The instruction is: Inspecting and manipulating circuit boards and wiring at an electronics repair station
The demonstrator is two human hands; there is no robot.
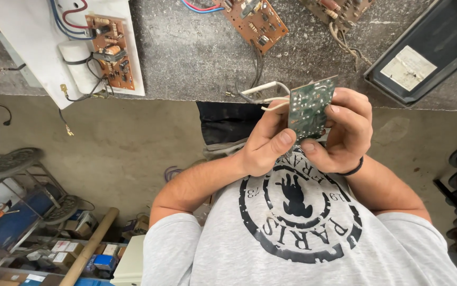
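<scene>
- We hold a small green circuit board (310, 108) in both hands, right of centre in the frame, raised off the grey surface (186, 53) that fills the upper part of the frame.
- Left hand (264, 145): fingers curled, thumb pressed on the board's lower left corner. Closed on the board, not wide.
- Right hand (345, 130): fingers wrapped behind the board's right edge, thumb on its lower edge. Also closed on the board. A dark band sits on this wrist.
- Key relation: the board lies between the two hands, its long axis running near upright with the top tipped toward the right of the frame. Its solder side faces the camera. Both hands touch it; neither is nearer.
- White wires (263, 91) leave the board's left edge, toward the upper left, above the left hand.
- On the surface, well apart from the hands: a brown circuit board (255, 21) at upper centre, another brown board on a white panel (109, 50) at upper left, and a dark tray (440, 42) at upper right.
- Lower left of the frame: a cluttered floor area; contents are too small to tell.
</scene>
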